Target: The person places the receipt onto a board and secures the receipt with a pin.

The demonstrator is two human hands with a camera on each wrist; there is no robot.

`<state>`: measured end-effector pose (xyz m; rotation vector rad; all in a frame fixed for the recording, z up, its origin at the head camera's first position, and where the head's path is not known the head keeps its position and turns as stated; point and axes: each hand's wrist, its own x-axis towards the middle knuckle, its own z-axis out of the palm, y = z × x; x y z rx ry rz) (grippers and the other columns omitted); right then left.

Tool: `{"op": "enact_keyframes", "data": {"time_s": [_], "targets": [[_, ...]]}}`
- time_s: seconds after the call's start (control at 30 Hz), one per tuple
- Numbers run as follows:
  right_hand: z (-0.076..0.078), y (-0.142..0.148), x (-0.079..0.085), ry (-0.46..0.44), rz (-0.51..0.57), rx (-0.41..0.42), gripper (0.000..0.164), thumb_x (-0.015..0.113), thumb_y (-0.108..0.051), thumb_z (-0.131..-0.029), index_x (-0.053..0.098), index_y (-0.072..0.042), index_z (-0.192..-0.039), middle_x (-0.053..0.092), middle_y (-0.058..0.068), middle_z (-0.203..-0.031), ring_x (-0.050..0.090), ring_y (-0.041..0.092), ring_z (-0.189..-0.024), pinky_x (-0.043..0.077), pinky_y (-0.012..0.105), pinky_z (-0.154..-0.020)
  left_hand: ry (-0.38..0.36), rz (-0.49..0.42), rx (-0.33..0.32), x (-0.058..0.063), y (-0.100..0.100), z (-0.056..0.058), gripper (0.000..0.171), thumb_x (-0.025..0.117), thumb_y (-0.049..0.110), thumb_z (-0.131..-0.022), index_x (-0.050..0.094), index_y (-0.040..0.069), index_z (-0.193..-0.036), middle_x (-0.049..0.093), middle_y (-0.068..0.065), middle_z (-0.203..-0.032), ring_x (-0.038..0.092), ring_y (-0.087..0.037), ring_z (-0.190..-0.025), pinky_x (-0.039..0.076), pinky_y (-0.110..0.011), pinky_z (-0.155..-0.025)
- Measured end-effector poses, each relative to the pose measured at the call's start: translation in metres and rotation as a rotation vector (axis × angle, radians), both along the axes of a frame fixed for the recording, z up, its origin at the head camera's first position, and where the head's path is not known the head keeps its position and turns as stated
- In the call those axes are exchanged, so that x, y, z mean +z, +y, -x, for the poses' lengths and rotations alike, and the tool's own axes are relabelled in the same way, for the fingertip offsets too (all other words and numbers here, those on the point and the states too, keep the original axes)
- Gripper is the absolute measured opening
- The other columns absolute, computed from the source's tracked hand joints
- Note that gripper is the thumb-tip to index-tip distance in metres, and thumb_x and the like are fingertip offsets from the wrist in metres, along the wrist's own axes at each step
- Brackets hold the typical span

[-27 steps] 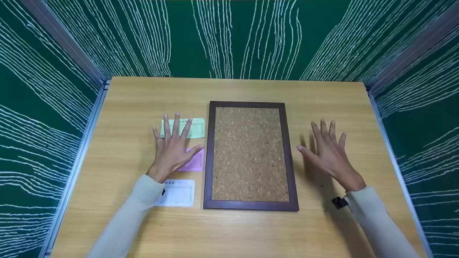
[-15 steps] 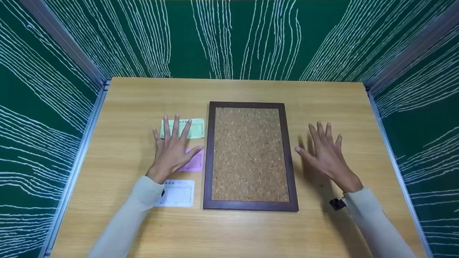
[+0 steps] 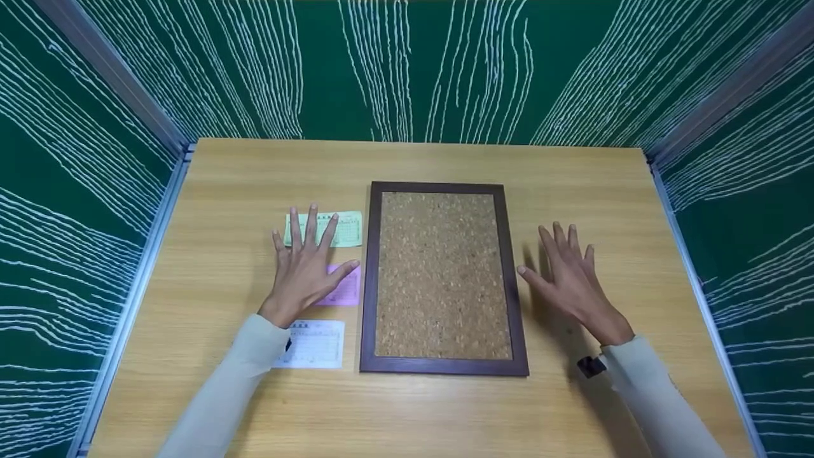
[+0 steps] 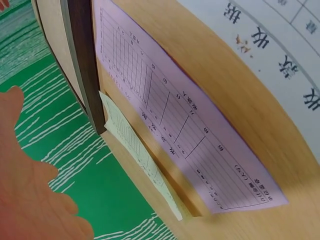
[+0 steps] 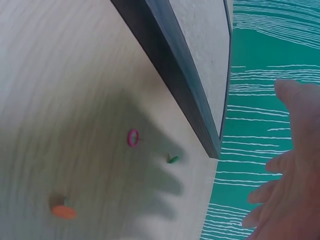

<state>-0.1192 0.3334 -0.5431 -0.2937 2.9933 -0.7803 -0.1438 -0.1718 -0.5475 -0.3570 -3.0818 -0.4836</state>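
My left hand is held with spread fingers over the paper slips, its fingertips overlapping a green slip in the head view. Below that a pink slip is partly covered by the hand. A white printed slip lies nearest me beside the cuff. To their right is a corkboard in a dark brown frame. My right hand, fingers straight, hovers at the board's right side with its thumb near the frame. Under it, in the right wrist view, are a pink thumbtack, a green thumbtack and an orange thumbtack.
Everything lies on a light wooden table. Green walls with white wavy lines close in the back and both sides, with metal rails along the table's sides. A small black device sits at my right wrist.
My right hand has drifted left and slightly nearer me, towards the corkboard's frame. The left hand stays nearly in place; slips and board have not moved.
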Motion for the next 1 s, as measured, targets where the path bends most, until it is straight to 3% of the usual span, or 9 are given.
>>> {"op": "enact_keyframes", "data": {"time_s": [0.13, 0.3, 0.47, 0.57, 0.73, 1.0], "targets": [[0.000, -0.003, -0.005, -0.016, 0.022, 0.011, 0.096, 0.065, -0.056, -0.107, 0.022, -0.004, -0.175, 0.011, 0.034, -0.179, -0.001, 0.057, -0.165, 0.004, 0.084, -0.124, -0.010, -0.017, -0.005, 0.000, 0.000, -0.001, 0.103, 0.062, 0.074, -0.099, 0.020, 0.021, -0.178, -0.010, -0.016, -0.185, -0.016, -0.051, -0.166, -0.012, -0.082, -0.122], [-0.002, -0.007, -0.011, -0.051, 0.064, 0.009, 0.097, 0.065, -0.056, -0.107, 0.020, -0.004, -0.176, 0.007, 0.032, -0.180, -0.002, 0.053, -0.167, 0.008, 0.081, -0.126, 0.000, -0.008, -0.004, 0.001, 0.000, -0.001, 0.104, 0.063, 0.074, -0.099, 0.023, 0.021, -0.178, -0.007, -0.017, -0.185, -0.013, -0.052, -0.167, -0.005, -0.084, -0.123], [-0.004, -0.011, -0.016, -0.068, 0.112, -0.016, 0.098, 0.066, -0.058, -0.107, 0.019, -0.008, -0.176, 0.014, 0.029, -0.180, 0.011, 0.054, -0.166, 0.014, 0.081, -0.125, 0.002, -0.028, 0.011, 0.001, -0.001, -0.002, 0.105, 0.066, 0.074, -0.097, 0.023, 0.021, -0.177, -0.005, -0.018, -0.185, -0.010, -0.051, -0.167, 0.001, -0.084, -0.124], [-0.005, -0.014, -0.019, -0.066, 0.146, -0.027, 0.096, 0.066, -0.057, -0.107, 0.021, -0.008, -0.176, 0.020, 0.029, -0.179, 0.019, 0.054, -0.164, 0.018, 0.078, -0.126, -0.010, -0.055, 0.019, 0.001, -0.003, -0.003, 0.105, 0.063, 0.075, -0.098, 0.020, 0.022, -0.178, -0.004, -0.019, -0.185, -0.001, -0.053, -0.167, 0.002, -0.083, -0.125], [-0.005, -0.017, -0.026, -0.054, 0.176, -0.020, 0.092, 0.065, -0.053, -0.109, 0.023, -0.006, -0.175, 0.023, 0.028, -0.178, 0.021, 0.052, -0.164, 0.019, 0.074, -0.128, -0.020, -0.090, 0.031, 0.001, -0.003, -0.002, 0.103, 0.060, 0.075, -0.100, 0.017, 0.024, -0.179, 0.003, -0.023, -0.184, 0.019, -0.055, -0.164, 0.007, -0.080, -0.127], [-0.005, -0.018, -0.037, -0.042, 0.219, -0.024, 0.084, 0.066, -0.045, -0.110, 0.030, -0.003, -0.173, 0.029, 0.028, -0.176, 0.024, 0.050, -0.163, 0.020, 0.072, -0.129, 0.007, -0.097, 0.021, 0.000, -0.002, 0.000, 0.101, 0.059, 0.074, -0.101, 0.021, 0.021, -0.178, 0.008, -0.024, -0.183, 0.015, -0.056, -0.165, 0.010, -0.079, -0.128]]}}
